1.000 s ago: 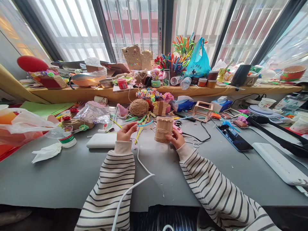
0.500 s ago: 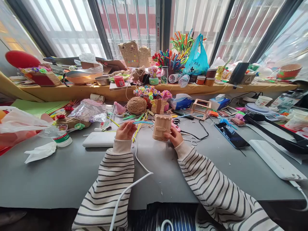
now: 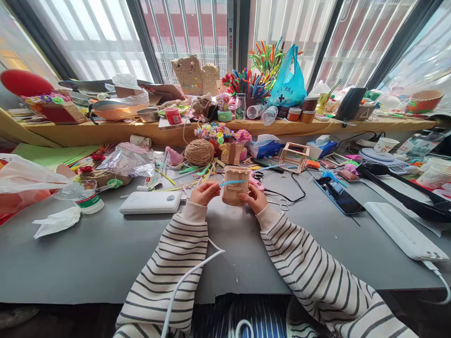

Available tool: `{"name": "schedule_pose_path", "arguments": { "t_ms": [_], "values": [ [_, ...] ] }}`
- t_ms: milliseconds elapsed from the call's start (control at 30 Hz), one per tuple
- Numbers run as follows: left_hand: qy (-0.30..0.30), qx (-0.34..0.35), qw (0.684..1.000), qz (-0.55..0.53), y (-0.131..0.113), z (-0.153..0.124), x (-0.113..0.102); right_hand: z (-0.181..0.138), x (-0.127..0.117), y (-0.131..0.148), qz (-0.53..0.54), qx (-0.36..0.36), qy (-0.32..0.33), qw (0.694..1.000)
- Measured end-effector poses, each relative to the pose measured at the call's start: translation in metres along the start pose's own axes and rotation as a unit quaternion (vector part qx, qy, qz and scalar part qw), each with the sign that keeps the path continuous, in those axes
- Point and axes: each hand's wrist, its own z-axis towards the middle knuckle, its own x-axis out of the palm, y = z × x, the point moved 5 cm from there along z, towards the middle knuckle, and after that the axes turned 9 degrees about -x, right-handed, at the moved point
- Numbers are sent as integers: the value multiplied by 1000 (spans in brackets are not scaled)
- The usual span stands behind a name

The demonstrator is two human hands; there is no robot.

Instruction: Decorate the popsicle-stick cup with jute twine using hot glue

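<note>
A small holder of wooden craft sticks, wound with twine at its base, stands on the grey table in front of me. My right hand grips its right side. My left hand pinches a thin blue pipe cleaner and holds it across the front of the holder. Both arms wear striped sleeves. A white cable runs from under my left arm toward me.
A white power bank lies left of my hands. A ball of twine, a flower basket and a wooden frame sit behind. Scissors, a phone and a white power strip lie right. The window ledge is crowded with craft supplies.
My left hand has moved right, bringing the blue pipe cleaner up to the front of the stick holder. The right hand stays on the holder.
</note>
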Motion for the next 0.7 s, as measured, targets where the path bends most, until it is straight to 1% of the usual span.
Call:
{"name": "schedule_pose_path", "arguments": {
  "t_ms": [100,200,367,467,500,567,633,700],
  "values": [
    [-33,-3,999,-20,1,4,-8,0,0,1,4,-3,-1,1000],
    [-83,2,995,-56,-4,11,-21,0,-2,2,8,-3,1,1000],
    [-157,43,980,-116,-16,16,-44,0,-5,4,6,0,4,1000],
    [-175,74,975,-119,-16,14,-51,-1,-7,8,-5,-3,-6,1000],
    [-169,82,976,-112,-15,13,-51,-2,-7,10,-9,-4,-11,1000],
    [-136,90,983,-84,-11,12,-45,-4,-6,14,-15,-8,-17,1000],
    [-80,84,992,-49,-5,12,-32,-6,-5,17,-19,-10,-20,1000],
    [-12,61,998,-15,2,12,-15,-7,-3,20,-22,-13,-19,1000]
  ]
}}
